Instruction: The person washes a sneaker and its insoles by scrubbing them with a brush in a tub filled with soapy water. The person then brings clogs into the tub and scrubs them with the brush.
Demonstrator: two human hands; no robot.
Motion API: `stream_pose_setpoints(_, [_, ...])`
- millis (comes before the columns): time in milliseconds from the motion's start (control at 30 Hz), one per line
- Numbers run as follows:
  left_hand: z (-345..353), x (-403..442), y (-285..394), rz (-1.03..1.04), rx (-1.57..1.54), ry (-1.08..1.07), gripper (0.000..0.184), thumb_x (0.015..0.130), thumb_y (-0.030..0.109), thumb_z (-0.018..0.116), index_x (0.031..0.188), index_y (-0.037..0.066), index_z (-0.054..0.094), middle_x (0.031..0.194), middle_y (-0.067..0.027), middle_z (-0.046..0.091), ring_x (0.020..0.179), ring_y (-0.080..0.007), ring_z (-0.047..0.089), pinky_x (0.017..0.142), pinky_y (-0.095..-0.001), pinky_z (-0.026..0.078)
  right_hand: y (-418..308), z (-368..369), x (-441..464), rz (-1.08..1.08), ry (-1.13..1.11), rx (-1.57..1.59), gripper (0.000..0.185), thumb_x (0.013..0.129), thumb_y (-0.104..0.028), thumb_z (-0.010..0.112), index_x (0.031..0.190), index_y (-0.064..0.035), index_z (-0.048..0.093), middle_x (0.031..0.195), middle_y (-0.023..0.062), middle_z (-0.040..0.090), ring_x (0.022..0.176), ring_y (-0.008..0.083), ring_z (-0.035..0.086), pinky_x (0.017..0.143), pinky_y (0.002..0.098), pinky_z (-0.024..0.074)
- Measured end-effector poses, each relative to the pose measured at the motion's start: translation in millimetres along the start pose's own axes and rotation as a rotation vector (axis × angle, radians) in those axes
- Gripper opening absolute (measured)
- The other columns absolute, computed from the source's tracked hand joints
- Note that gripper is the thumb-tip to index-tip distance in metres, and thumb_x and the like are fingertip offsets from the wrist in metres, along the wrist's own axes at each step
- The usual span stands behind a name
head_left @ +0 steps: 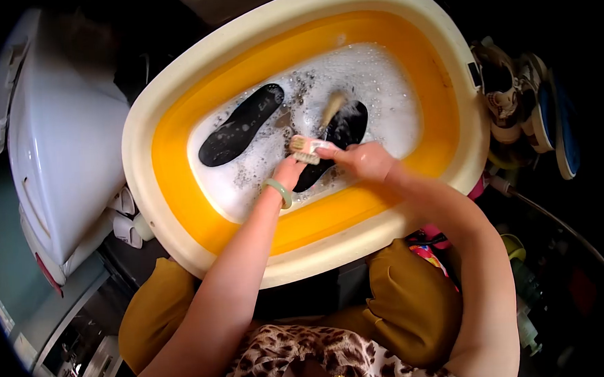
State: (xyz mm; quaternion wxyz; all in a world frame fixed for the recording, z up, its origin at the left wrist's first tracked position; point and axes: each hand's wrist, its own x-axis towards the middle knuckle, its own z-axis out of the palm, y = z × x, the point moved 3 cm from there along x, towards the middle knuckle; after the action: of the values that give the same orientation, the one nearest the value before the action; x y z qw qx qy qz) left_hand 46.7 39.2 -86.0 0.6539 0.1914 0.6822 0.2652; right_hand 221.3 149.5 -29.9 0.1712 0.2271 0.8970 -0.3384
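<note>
My right hand (369, 161) is closed around the end of a small pink scrub brush (309, 144) with pale bristles. The brush is over a black insole (351, 125) lying in suds. At the insole's left edge is my left hand (289, 173), with a pale green bangle on its wrist. It seems to grip that edge; its fingertips are partly hidden by the brush. A second black insole (241, 127) lies in the foam to the left. A blurred tan, elongated object (333, 108) sits by the upper end of the right insole.
A large oval basin (442, 104) with yellow inner walls and a cream rim holds the soapy water. Several shoes (533, 102) stand beyond its right side. To the left are a white glossy appliance or fixture (67, 140) and white cups (128, 227). A thin hose (556, 218) runs at lower right.
</note>
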Motion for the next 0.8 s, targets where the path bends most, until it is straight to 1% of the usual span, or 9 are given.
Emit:
stream_pose_setpoints(133, [-16,-31,-12,-0.094,-0.295,-0.016,0.021,0.092,0.018,0.046,0.099,0.0,0.054,0.076,-0.0056,0.061,0.051,-0.0149,0.057,0.038,-0.0281,0.042,44,-32,6,0.295,-0.072,0.133,0.047,0.091,-0.022,0.038,0.132,-0.0449,0.035,0.094,0.0148,0.062,0.085,0.0296,0.062,0.075,0.0351,0.0477])
stream_pose_setpoints(333, [-34,-36,3,-0.023,-0.088,0.11,0.021,0.092,0.02,0.047,0.097,0.002,0.054,0.072,-0.0082,0.061,0.043,-0.0171,0.056,0.033,-0.0284,0.039,42,-49,-1,0.288,0.341,-0.019,0.045,0.093,-0.019,0.04,0.132,-0.0426,0.038,0.079,0.0086,0.063,0.062,0.0242,0.061,0.053,0.0368,0.0468])
stream_pose_setpoints(367, [-36,-31,0,0.046,-0.018,0.125,0.022,0.091,0.022,0.047,0.097,0.002,0.054,0.071,-0.0087,0.061,0.044,-0.0176,0.058,0.032,-0.0282,0.039,18,-36,4,0.219,0.301,0.197,0.048,0.087,-0.019,0.055,0.13,-0.0367,0.045,0.076,0.0043,0.061,0.058,0.0188,0.055,0.053,0.0339,0.0467])
stream_pose_setpoints(433, [-33,-39,16,0.005,-0.047,0.132,0.02,0.091,0.021,0.047,0.097,0.003,0.054,0.07,-0.0084,0.06,0.042,-0.0175,0.057,0.032,-0.0276,0.039,-31,-15,13,0.022,0.231,0.315,0.047,0.087,-0.017,0.05,0.128,-0.0388,0.047,0.071,0.0083,0.057,0.065,0.0218,0.057,0.064,0.0337,0.0481])
stream_pose_setpoints(467, [-33,-40,18,-0.03,-0.116,0.173,0.019,0.092,0.021,0.046,0.097,0.004,0.054,0.069,-0.0077,0.06,0.042,-0.0167,0.055,0.033,-0.0274,0.037,-48,-11,17,-0.068,0.106,0.086,0.049,0.086,-0.016,0.047,0.129,-0.0405,0.045,0.073,0.0112,0.058,0.068,0.0258,0.059,0.065,0.0347,0.0489])
stream_pose_setpoints(567, [-39,-39,9,-0.061,-0.132,0.175,0.018,0.093,0.021,0.045,0.097,0.005,0.053,0.068,-0.0072,0.059,0.041,-0.0157,0.053,0.033,-0.0266,0.035,-16,-19,26,0.137,-0.117,-0.101,0.058,0.085,-0.016,0.045,0.135,-0.044,0.032,0.083,0.014,0.063,0.071,0.0309,0.063,0.061,0.0399,0.0494])
stream_pose_setpoints(667, [-39,-44,9,-0.073,-0.188,0.164,0.019,0.093,0.021,0.044,0.098,0.005,0.053,0.067,-0.0076,0.059,0.04,-0.0156,0.051,0.034,-0.0261,0.035,55,-20,20,0.071,0.195,-0.1,0.048,0.089,-0.019,0.038,0.132,-0.039,0.035,0.077,0.0125,0.063,0.07,0.0296,0.063,0.06,0.0386,0.0486])
stream_pose_setpoints(767, [-37,-43,15,-0.076,-0.176,0.149,0.019,0.093,0.021,0.044,0.098,0.004,0.052,0.066,-0.0085,0.059,0.04,-0.0157,0.051,0.034,-0.0261,0.035,30,-41,17,0.303,0.158,-0.156,0.047,0.089,-0.02,0.038,0.132,-0.0391,0.036,0.075,0.011,0.062,0.067,0.0285,0.062,0.058,0.0382,0.0481])
stream_pose_setpoints(800, [-38,-43,14,-0.079,-0.175,0.151,0.019,0.093,0.021,0.044,0.098,0.004,0.052,0.066,-0.0085,0.059,0.04,-0.0157,0.051,0.034,-0.0261,0.035,18,-24,18,0.193,0.231,0.019,0.048,0.089,-0.019,0.04,0.133,-0.0389,0.035,0.074,0.0103,0.061,0.064,0.0275,0.061,0.058,0.0382,0.0479])
